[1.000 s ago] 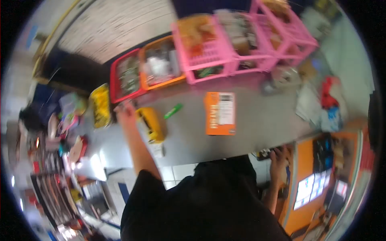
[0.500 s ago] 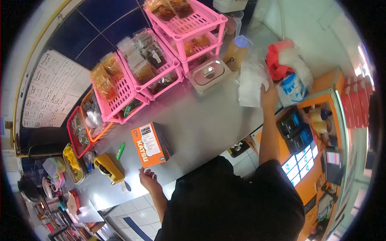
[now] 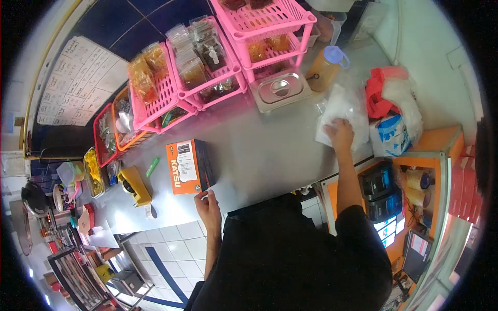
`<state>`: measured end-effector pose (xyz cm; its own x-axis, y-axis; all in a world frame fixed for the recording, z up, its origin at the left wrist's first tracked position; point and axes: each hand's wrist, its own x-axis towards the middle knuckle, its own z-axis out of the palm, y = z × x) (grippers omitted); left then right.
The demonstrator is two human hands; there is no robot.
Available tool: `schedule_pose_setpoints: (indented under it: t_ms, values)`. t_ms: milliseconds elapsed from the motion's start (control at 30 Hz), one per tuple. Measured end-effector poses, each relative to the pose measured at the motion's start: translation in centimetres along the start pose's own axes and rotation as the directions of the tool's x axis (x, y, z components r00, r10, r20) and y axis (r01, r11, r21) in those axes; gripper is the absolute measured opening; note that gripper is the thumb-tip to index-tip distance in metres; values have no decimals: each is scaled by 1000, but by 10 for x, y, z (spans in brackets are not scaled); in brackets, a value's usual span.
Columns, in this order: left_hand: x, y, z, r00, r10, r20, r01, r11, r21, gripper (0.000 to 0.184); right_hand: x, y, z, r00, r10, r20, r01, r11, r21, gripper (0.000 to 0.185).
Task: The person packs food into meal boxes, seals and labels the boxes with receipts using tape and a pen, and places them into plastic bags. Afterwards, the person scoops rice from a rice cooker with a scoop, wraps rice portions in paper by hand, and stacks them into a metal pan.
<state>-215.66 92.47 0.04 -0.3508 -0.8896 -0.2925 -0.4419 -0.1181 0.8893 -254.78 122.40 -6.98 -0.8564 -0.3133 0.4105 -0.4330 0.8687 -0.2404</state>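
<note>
An orange and black KATSU box (image 3: 185,168) with a white label lies on the steel counter. My left hand (image 3: 208,206) is at the box's near corner, thumb and forefinger apart; whether it touches the box is hard to tell. Farther right, my right hand (image 3: 340,136) rests on a pile of clear and white plastic bags (image 3: 346,106), its bent fingers gripping the top of it. Beside the pile stand a yellowish squeeze bottle (image 3: 322,70) with a lilac cap and a steel lidded container (image 3: 280,89).
Pink racks (image 3: 210,78) with packed sachets line the back wall. A green marker (image 3: 152,167) and a yellow tape dispenser (image 3: 136,186) lie left of the box. A red cloth bundle (image 3: 381,93) sits at the right, above an orange cabinet (image 3: 441,142).
My right hand has moved from the right edge of the bags onto their top. My left hand has come closer to the box's near corner. The view has shifted.
</note>
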Motion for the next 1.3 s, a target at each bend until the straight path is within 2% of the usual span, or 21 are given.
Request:
schedule_pose_setpoints:
  t_ms: [33, 100, 133, 200, 400, 500, 567, 600, 633, 700, 767, 800, 867, 933, 1000, 1033, 1100, 1167, 1200, 1267, 1300]
  values:
    - [2, 1, 3, 1000, 10, 29, -11, 1000, 24, 31, -1, 16, 12, 1000, -6, -12, 5, 1000, -2, 34]
    - [6, -1, 2, 998, 39, 56, -43, 997, 70, 30, 1, 47, 29, 957, 221, 189, -263, 937, 231, 33]
    - [7, 0, 3, 995, 55, 79, -64, 991, 118, 29, 4, 51, 24, 960, 220, 176, -258, 937, 234, 33]
    - [9, 2, -3, 986, 84, 141, -108, 979, 171, 27, 9, 57, 15, 930, 317, 187, -367, 761, 534, 30]
    - [-1, 4, -10, 935, 77, 347, -176, 949, 263, 23, 34, 60, -68, 975, 223, 3, -215, 938, 270, 28]
    - [0, 9, -5, 877, 49, 477, -217, 928, 303, 24, 60, 70, -96, 936, 328, -132, -256, 887, 385, 26]
    - [-4, 21, -7, 839, 44, 542, -253, 914, 317, 24, 81, 101, -116, 992, 101, -75, -76, 956, 285, 27]
    - [-1, 26, -6, 833, 60, 550, -267, 914, 304, 24, 90, 99, -148, 947, 235, -218, -141, 916, 375, 28]
    - [2, 31, -4, 807, 103, 581, -324, 901, 290, 24, 108, 90, -190, 867, 361, -344, -173, 864, 472, 30]
    - [-11, 38, -15, 780, 110, 616, -356, 888, 292, 23, 129, 71, -247, 866, 283, -412, -241, 959, 152, 30]
    - [-11, 63, -12, 740, 69, 669, -374, 869, 323, 25, 123, -20, -305, 757, 247, -605, -96, 958, 271, 28]
    - [-10, 71, -10, 739, 74, 670, -374, 872, 317, 25, 115, -57, -320, 756, 240, -609, -91, 960, 267, 28]
    - [-14, 82, -13, 603, 171, 779, -418, 900, 126, 31, 86, -117, -333, 744, 261, -615, 6, 918, 396, 19]
    - [-18, 106, -14, 511, 277, 814, -409, 911, -53, 39, 39, -151, -311, 863, -204, -463, 302, 942, 148, 14]
    - [-26, 115, -5, 496, 569, 656, -323, 822, -469, 45, -6, -217, -273, 839, -497, -220, 544, 760, 355, 14]
    - [-31, 113, 2, 542, 564, 623, -151, 794, -588, 43, -25, -254, -258, 790, -607, -88, 570, 674, 470, 13]
    - [-30, 108, 1, 615, 553, 562, -4, 715, -699, 41, -70, -298, -213, 750, -659, -56, 564, 592, 575, 15]
    - [-21, 106, -4, 661, 276, 698, 57, 909, -414, 33, -94, -311, -200, 755, -655, 16, 491, 582, 648, 17]
    - [-17, 102, -7, 673, 280, 685, 55, 904, -424, 33, -101, -312, -197, 772, -629, 96, 404, 602, 689, 19]
    - [-14, 93, -16, 737, 353, 577, -246, 934, -258, 25, -109, -299, -190, 770, -632, 91, 382, 570, 728, 28]
    - [-14, 92, -23, 733, 353, 581, -244, 934, -260, 25, -115, -293, -185, 886, -434, 164, 161, 618, 770, 36]
